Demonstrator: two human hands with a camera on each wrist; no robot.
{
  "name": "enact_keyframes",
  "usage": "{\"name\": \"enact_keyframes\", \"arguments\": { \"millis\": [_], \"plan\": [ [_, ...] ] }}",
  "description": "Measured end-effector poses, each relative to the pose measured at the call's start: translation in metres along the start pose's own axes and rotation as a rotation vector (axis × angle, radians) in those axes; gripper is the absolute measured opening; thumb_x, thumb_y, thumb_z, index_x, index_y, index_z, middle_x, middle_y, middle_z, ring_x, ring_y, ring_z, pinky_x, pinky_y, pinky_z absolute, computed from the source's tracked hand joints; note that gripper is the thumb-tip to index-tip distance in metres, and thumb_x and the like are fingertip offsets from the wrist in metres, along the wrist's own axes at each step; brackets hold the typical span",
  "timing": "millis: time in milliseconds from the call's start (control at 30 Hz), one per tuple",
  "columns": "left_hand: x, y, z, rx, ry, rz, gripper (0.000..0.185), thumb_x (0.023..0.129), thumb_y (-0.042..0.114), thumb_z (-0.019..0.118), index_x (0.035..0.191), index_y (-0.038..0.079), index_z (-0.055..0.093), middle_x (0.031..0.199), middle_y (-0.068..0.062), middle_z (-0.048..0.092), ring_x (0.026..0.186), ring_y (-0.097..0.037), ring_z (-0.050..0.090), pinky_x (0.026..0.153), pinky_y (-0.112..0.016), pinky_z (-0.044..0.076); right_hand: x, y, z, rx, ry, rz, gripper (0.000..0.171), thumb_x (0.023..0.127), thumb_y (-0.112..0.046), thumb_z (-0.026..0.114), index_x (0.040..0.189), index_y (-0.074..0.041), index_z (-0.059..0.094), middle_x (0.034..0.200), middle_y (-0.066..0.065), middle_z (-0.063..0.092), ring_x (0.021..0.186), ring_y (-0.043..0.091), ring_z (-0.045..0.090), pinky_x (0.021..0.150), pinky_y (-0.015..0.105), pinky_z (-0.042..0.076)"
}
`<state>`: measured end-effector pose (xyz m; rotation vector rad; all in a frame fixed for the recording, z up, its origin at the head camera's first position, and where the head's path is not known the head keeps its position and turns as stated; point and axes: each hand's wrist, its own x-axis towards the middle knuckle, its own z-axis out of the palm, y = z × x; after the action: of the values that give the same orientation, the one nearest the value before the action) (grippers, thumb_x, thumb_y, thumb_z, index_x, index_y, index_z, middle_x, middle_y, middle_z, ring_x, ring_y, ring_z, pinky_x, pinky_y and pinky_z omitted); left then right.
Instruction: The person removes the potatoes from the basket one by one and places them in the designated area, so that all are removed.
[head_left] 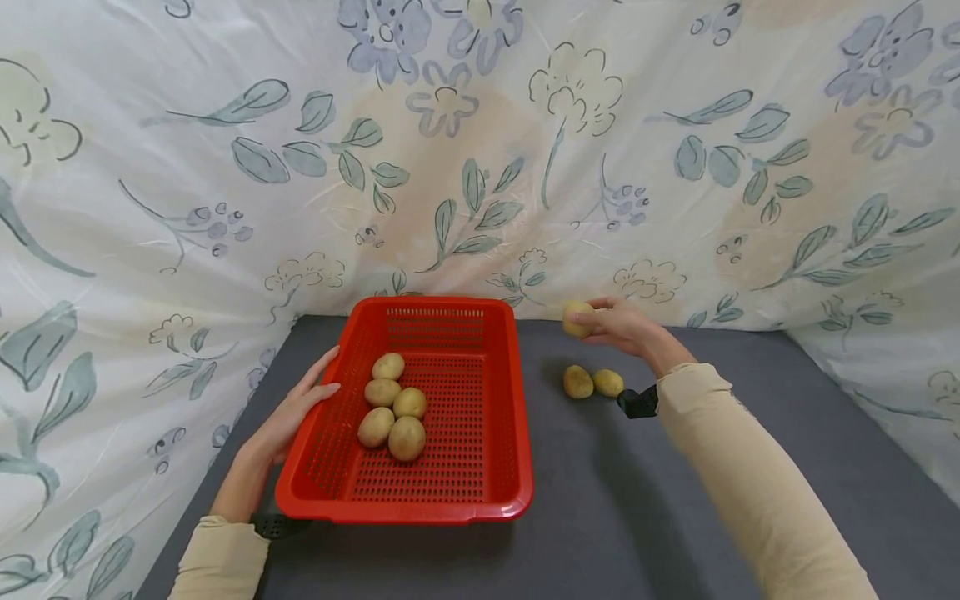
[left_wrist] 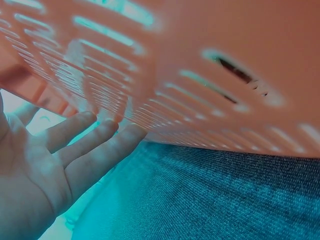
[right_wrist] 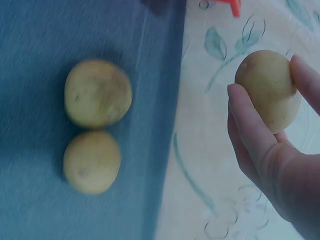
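Note:
A potato (head_left: 577, 319) is pinched between the thumb and fingers of my right hand (head_left: 621, 327), raised above the back of the table. Below that hand, two more potatoes lie side by side on the table, a browner potato (right_wrist: 98, 93) and a yellower potato (right_wrist: 92, 162). My left hand (head_left: 294, 410) rests at the left rim of a red perforated plastic basket (head_left: 522, 442). In the left wrist view its fingers (left_wrist: 102, 160) reach out straight against the basket's outer wall. Several potatoes (head_left: 407, 438) sit clustered in the basket's left half.
The dark grey table (head_left: 577, 517) carries the basket left of centre and the loose potatoes right of it. A floral curtain (head_left: 465, 150) hangs behind the table's back edge and along both sides.

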<state>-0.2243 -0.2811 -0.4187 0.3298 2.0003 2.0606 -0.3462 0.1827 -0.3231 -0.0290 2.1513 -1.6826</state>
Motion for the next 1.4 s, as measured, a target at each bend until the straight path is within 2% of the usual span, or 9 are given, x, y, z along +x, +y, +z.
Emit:
{"name": "enact_keyframes", "arguments": {
  "millis": [233, 533, 767, 1067, 1400],
  "plan": [
    [-0.001, 0.0, -0.002, 0.005, 0.012, -0.006, 0.063, 0.104, 0.026, 0.039, 0.154, 0.029, 0.002, 0.149, -0.022, 0.016, 0.11, -0.03, 0.054, 0.079, -0.044, 0.051, -0.005, 0.019, -0.021, -0.071, 0.021, 0.01, 0.067, 0.097, -0.015, 0.057, 0.147, 0.01, 0.019, 0.139, 0.029, 0.032, 0.124, 0.04, 0.042, 0.099, 0.044, 0.039],
    [-0.001, -0.001, -0.002, 0.005, 0.013, -0.002, 0.063, 0.104, 0.026, 0.039, 0.154, 0.029, 0.002, 0.149, -0.023, 0.017, 0.109, -0.029, 0.055, 0.079, -0.044, 0.051, -0.011, 0.042, -0.044, -0.111, 0.041, 0.061, 0.067, 0.098, -0.016, 0.055, 0.145, 0.013, 0.017, 0.133, 0.027, 0.037, 0.116, 0.034, 0.049, 0.099, 0.044, 0.038],
    [-0.001, 0.0, -0.003, 0.005, 0.016, -0.012, 0.063, 0.104, 0.028, 0.04, 0.154, 0.03, 0.002, 0.149, -0.022, 0.018, 0.11, -0.032, 0.054, 0.079, -0.046, 0.051, -0.016, 0.059, -0.057, -0.093, 0.074, 0.137, 0.073, 0.098, -0.018, 0.055, 0.147, 0.013, 0.01, 0.138, 0.031, 0.029, 0.127, 0.041, 0.038, 0.099, 0.042, 0.039],
    [0.0, -0.001, -0.003, 0.007, 0.013, -0.007, 0.062, 0.104, 0.026, 0.039, 0.154, 0.03, 0.002, 0.15, -0.023, 0.017, 0.112, -0.035, 0.052, 0.079, -0.046, 0.051, -0.02, 0.081, -0.066, -0.093, 0.116, 0.213, 0.073, 0.097, -0.014, 0.055, 0.145, 0.016, 0.008, 0.142, 0.036, 0.017, 0.129, 0.045, 0.033, 0.094, 0.039, 0.044],
    [0.0, -0.001, -0.003, 0.006, 0.016, -0.01, 0.063, 0.104, 0.027, 0.039, 0.154, 0.03, 0.001, 0.15, -0.022, 0.016, 0.113, -0.035, 0.052, 0.079, -0.047, 0.05, -0.018, 0.1, -0.071, -0.124, 0.06, 0.237, 0.073, 0.097, -0.011, 0.055, 0.143, 0.019, 0.006, 0.141, 0.037, 0.018, 0.123, 0.044, 0.04, 0.088, 0.038, 0.048]
  ]
}}
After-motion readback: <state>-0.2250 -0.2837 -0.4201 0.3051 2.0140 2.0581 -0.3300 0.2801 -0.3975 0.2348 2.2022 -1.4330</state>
